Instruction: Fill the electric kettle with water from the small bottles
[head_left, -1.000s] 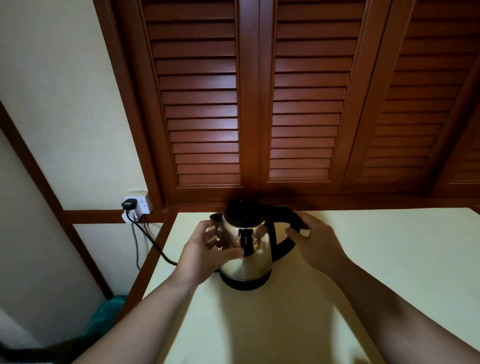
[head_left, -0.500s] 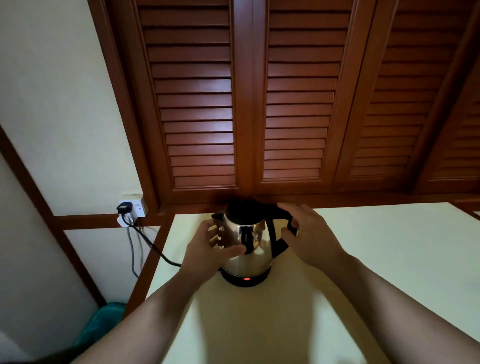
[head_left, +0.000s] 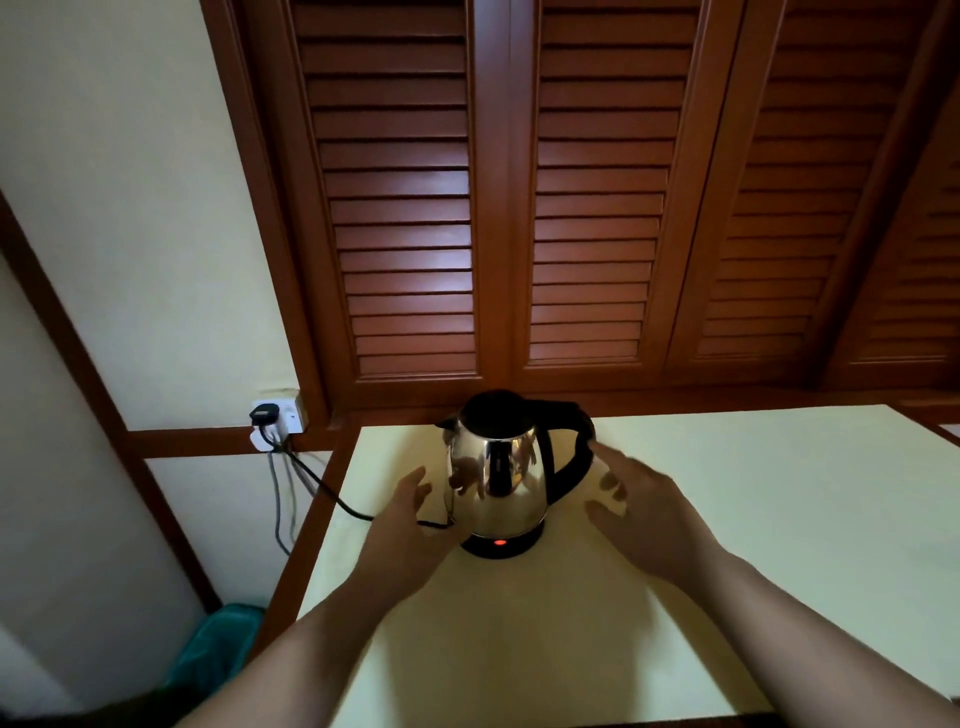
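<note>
Step in hand: the polished steel electric kettle with black lid and handle (head_left: 496, 467) sits on its black round power base (head_left: 501, 545) at the far left of the pale yellow tabletop (head_left: 727, 545); a red indicator lamp (head_left: 499, 542) glows on the base. Lid appears closed. No small bottles are in view, so whether filling is finished cannot be told.

Left hand (head_left: 410, 525): fingers extended and relaxed, grasping nothing, just beside the kettle's left flank, apparently clear of the steel.

Right hand (head_left: 641, 512): fingers loosely spread, grasping nothing, near the handle on the right; contact not evident.

Next move, as judged: if water is still needed, the lid must be lifted and a bottle fetched from outside the view.

Surroundings: a black power cord (head_left: 332, 493) runs left from the base to a black plug in a white wall socket (head_left: 278, 418). Brown louvred wooden doors (head_left: 597, 208) stand behind; a teal bin (head_left: 218, 649) sits below the table's left edge.

Obstructions: the cord lies near the left hand; the lit lamp suggests live heating, so the steel may be hot.
</note>
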